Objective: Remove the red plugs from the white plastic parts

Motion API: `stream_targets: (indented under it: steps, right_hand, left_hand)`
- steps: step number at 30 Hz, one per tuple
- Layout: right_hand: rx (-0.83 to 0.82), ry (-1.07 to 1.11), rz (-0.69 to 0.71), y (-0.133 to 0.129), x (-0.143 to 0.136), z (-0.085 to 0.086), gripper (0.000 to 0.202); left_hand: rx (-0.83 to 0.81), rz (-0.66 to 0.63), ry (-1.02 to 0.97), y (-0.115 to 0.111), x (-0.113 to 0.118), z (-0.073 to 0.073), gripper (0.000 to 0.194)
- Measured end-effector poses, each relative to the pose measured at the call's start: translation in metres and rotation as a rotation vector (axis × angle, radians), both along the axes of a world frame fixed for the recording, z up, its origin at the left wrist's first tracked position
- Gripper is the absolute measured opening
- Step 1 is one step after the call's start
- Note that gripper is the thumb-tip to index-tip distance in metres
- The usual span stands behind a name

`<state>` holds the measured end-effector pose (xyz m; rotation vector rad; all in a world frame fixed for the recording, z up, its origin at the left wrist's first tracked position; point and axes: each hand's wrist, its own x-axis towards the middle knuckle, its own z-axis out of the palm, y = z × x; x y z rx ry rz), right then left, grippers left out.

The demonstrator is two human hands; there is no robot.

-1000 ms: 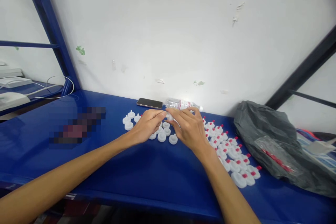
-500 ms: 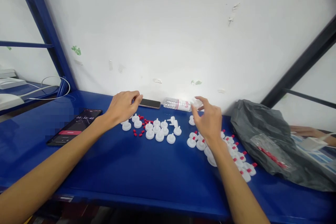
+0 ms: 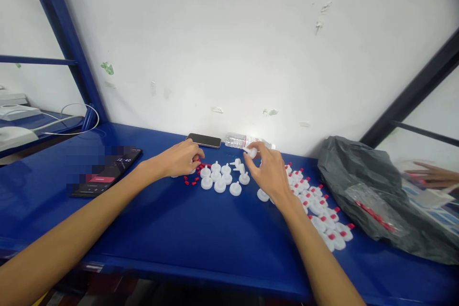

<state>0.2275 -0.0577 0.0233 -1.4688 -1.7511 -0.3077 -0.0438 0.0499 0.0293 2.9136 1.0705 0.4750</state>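
My right hand (image 3: 268, 169) pinches a white nozzle cap (image 3: 252, 152) between thumb and fingers, lifted off the table with its spout pointing left. My left hand (image 3: 181, 158) reaches down at the pile of small red tips (image 3: 198, 170), fingers curled together; whether a tip is gripped is hard to make out. Several bare white nozzle caps (image 3: 220, 185) stand between the hands, and a few lie on their sides. To the right, partly behind my right hand and forearm, are many white caps with red tips (image 3: 317, 205) fitted on their spouts.
A clear bottle (image 3: 235, 140) and a dark phone (image 3: 204, 140) lie along the wall. Another phone (image 3: 107, 172) showing a timer is at the left. A grey plastic bag (image 3: 344, 172) with a clear packet of red pieces is at the right; another person's hand (image 3: 428, 174) shows beyond it.
My right hand has moved left and slightly down with the white nozzle cap, from in front of the bottle. My left hand has shifted right and down to the red tips.
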Motion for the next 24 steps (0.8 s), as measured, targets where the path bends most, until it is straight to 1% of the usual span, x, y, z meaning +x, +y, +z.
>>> stream_targets:
  steps: [2, 4, 6, 9, 12, 15, 17, 19, 20, 22, 23, 24]
  right_hand:
    - [-0.026, -0.023, 0.023, 0.000, -0.002, -0.002, 0.020]
    - [-0.034, -0.050, 0.044, 0.000, -0.005, -0.004, 0.024]
    - [-0.035, -0.069, 0.076, -0.002, -0.009, -0.006, 0.030]
    - [-0.031, -0.100, 0.145, -0.005, -0.020, -0.006, 0.038]
    - [-0.019, -0.158, 0.202, -0.009, -0.031, -0.006, 0.039]
    - [-0.010, -0.174, 0.232, -0.011, -0.037, -0.004, 0.041]
    - [-0.018, -0.136, 0.229, -0.011, -0.037, -0.002, 0.047]
    - [-0.030, -0.084, 0.220, -0.010, -0.033, -0.001, 0.047]
    - [-0.036, -0.065, 0.212, -0.010, -0.031, 0.000, 0.044]
    - [-0.040, -0.050, 0.178, -0.007, -0.025, -0.001, 0.037]
    - [-0.040, -0.051, 0.153, -0.006, -0.022, -0.001, 0.035]
    - [-0.039, -0.053, 0.129, -0.004, -0.019, -0.002, 0.033]
  left_hand:
    - [-0.011, -0.019, 0.012, -0.001, 0.001, 0.002, 0.021]
    - [0.005, -0.022, -0.037, -0.005, 0.003, 0.005, 0.026]
    - [-0.003, -0.050, -0.148, -0.012, 0.008, 0.010, 0.033]
    - [-0.132, -0.150, -0.328, -0.026, 0.019, 0.015, 0.036]
    - [-0.246, -0.223, -0.435, -0.039, 0.029, 0.016, 0.028]
    - [-0.263, -0.210, -0.507, -0.044, 0.033, 0.016, 0.023]
    - [-0.212, -0.171, -0.545, -0.040, 0.030, 0.017, 0.024]
    - [-0.071, -0.102, -0.527, -0.028, 0.021, 0.018, 0.026]
    - [0.028, -0.055, -0.486, -0.021, 0.016, 0.019, 0.027]
    - [0.213, 0.054, -0.315, -0.004, 0.002, 0.018, 0.029]
    - [0.267, 0.108, -0.233, 0.004, -0.005, 0.017, 0.031]
    - [0.286, 0.155, -0.158, 0.011, -0.011, 0.017, 0.032]
